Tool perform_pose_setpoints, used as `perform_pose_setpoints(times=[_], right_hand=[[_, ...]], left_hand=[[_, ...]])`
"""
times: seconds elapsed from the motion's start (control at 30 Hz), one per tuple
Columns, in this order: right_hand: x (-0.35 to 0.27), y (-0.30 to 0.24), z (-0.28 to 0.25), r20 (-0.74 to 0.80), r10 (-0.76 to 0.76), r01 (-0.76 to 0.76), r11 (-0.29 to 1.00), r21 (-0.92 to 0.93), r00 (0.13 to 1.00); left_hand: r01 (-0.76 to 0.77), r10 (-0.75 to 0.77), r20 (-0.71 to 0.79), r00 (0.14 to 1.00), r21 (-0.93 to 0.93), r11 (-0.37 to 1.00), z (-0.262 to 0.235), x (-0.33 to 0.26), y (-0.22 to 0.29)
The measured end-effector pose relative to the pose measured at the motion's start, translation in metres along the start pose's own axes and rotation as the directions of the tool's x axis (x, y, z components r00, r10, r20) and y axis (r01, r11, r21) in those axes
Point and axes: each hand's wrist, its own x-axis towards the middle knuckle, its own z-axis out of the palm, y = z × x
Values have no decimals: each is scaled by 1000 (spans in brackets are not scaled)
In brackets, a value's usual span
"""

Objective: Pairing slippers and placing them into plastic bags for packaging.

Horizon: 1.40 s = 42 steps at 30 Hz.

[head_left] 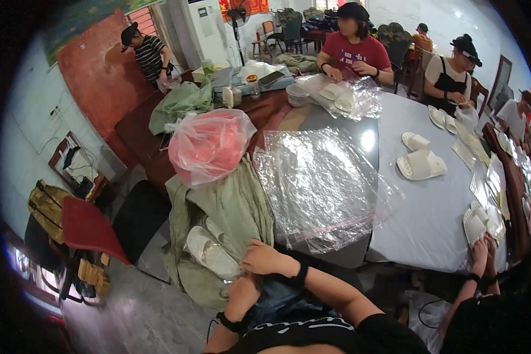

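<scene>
My right hand rests at my lap by the table's near edge, fingers curled, knuckles up. It sits next to white slippers lying in an open green sack. My left hand rises from below with a black wristband, and its fingers are hidden under my right hand. I cannot tell whether either hand holds anything. A stack of clear plastic bags lies on the table just beyond my hands.
On the grey round table lie a white slipper pair and more slippers in bags. A pink-filled plastic bag tops the sack. A co-worker's hands touch slippers at right. Other people sit opposite. A red chair stands left.
</scene>
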Motion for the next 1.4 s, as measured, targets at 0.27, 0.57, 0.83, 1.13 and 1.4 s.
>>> perform_pose_setpoints(times=[0.27, 0.57, 0.83, 1.13, 1.4], right_hand=[[-99, 24, -126, -442, 481, -263, 844, 467, 757], [-209, 7, -204, -602, 774, -417, 622, 663, 196], [-309, 82, -209, -565, 821, -661, 469, 586, 81], [-313, 142, -220, -385, 923, -777, 244, 580, 2], [-324, 201, -215, -418, 909, -733, 278, 621, -8]], left_hand=[[-59, -6, -379, 925, -160, 985, -18, 22, 33], [-290, 50, -705, 707, -225, 930, -21, 52, 57], [-319, 104, -705, 702, -181, 930, -26, 75, 74], [-291, -12, -811, 585, -223, 930, -7, 80, 90], [-228, 41, -521, 852, -300, 926, -8, 87, 117]])
